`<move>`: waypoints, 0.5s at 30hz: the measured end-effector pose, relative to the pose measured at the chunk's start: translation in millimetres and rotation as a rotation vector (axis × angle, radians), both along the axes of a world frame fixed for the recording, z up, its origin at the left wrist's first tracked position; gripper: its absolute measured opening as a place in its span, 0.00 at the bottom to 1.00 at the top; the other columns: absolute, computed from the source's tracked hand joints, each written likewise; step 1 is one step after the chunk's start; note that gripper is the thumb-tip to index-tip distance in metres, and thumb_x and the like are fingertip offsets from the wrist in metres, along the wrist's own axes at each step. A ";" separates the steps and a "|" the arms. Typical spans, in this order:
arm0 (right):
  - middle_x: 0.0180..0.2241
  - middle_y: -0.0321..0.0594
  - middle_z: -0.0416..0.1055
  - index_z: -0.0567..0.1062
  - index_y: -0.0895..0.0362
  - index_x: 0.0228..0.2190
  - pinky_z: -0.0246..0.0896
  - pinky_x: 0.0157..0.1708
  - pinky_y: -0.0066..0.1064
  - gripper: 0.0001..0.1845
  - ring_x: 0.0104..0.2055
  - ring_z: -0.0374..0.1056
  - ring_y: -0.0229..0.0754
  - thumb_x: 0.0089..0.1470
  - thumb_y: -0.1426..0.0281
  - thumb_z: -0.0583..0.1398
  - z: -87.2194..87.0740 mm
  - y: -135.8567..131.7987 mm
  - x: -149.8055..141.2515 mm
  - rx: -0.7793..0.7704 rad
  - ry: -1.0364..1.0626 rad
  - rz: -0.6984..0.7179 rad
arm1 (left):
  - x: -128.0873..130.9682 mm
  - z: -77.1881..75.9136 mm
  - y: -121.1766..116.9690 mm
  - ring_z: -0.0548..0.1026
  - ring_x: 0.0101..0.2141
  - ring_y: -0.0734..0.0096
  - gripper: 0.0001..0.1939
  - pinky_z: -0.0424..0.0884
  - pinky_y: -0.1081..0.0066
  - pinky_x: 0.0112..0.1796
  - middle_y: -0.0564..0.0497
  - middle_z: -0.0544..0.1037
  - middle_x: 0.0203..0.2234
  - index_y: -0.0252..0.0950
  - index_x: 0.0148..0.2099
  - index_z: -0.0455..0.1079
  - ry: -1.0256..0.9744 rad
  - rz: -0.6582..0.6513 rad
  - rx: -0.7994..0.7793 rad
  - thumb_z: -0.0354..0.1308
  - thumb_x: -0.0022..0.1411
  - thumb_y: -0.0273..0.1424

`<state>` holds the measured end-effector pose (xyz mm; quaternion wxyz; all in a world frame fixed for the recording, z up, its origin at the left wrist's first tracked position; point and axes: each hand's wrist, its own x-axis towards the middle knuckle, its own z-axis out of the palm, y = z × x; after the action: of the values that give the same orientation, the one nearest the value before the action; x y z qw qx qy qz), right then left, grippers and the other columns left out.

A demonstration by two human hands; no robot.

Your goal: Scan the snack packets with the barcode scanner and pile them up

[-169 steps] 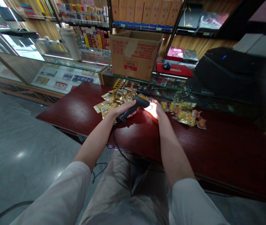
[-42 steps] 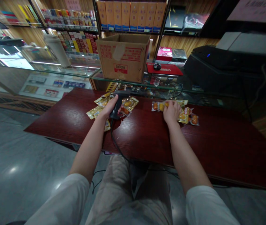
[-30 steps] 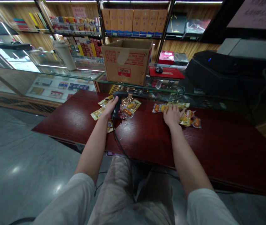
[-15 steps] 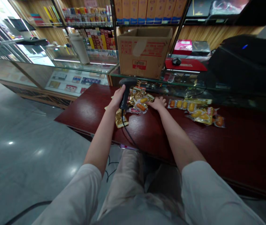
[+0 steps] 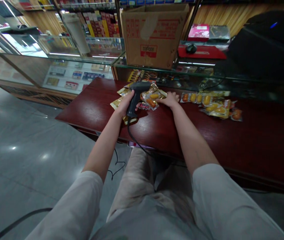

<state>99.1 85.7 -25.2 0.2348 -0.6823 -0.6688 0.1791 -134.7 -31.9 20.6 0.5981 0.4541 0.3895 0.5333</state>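
Observation:
My left hand [image 5: 125,104] is closed round the handle of a black barcode scanner [image 5: 133,100]. Its head points right, over a loose pile of gold snack packets [image 5: 116,104] on the dark red counter. At the pile's right side lies a clear-fronted snack packet [image 5: 152,100] with yellow and orange pieces inside. My right hand [image 5: 170,99] rests beside it, thumb stretched to the packet's edge and the other fingers apart from the thumb. More snack packets [image 5: 217,108] with yellow and orange pieces lie further right. The scanner's cable [image 5: 136,141] hangs over the counter's near edge.
A cardboard box [image 5: 154,40] stands on the glass showcase behind the counter [image 5: 86,103]. Right of it are a red mat [image 5: 207,53] with a black mouse [image 5: 191,48] and a large dark device [image 5: 262,53]. A cable [image 5: 116,163] hangs below the counter over the grey floor.
The view has tipped downward, so the scene sits higher. Relative to the counter, the scanner has come nearer to me and covers more of the lower gold packet. My right hand stays beside the pile.

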 end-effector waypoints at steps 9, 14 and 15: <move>0.51 0.47 0.70 0.60 0.54 0.54 0.64 0.52 0.47 0.44 0.51 0.70 0.50 0.36 0.62 0.70 -8.4 -5.6 12.6 0.213 0.681 0.036 | -6.2 -8.1 4.1 0.68 0.16 0.73 0.28 0.63 0.75 0.18 0.49 0.73 0.19 0.31 0.52 0.73 -0.020 -0.061 -0.065 0.51 0.68 0.51; 0.43 0.41 0.74 0.65 0.53 0.45 0.71 0.44 0.41 0.32 0.44 0.72 0.45 0.36 0.63 0.68 -2.9 -4.7 21.7 0.244 1.062 -0.073 | -5.6 -4.5 0.7 0.69 0.16 0.72 0.33 0.61 0.74 0.18 0.49 0.71 0.16 0.27 0.51 0.74 0.006 -0.126 -0.108 0.52 0.66 0.55; 0.41 0.41 0.74 0.67 0.53 0.42 0.72 0.43 0.40 0.29 0.44 0.72 0.45 0.36 0.62 0.67 -0.2 -5.9 21.8 0.256 1.098 -0.069 | -5.9 -4.3 0.4 0.69 0.16 0.72 0.34 0.61 0.74 0.18 0.48 0.72 0.17 0.27 0.51 0.74 0.002 -0.128 -0.105 0.52 0.65 0.55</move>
<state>120.9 79.8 -25.5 0.6348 -0.4767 -0.4421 0.4174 -140.6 -31.6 16.3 0.6536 0.4464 0.3877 0.4725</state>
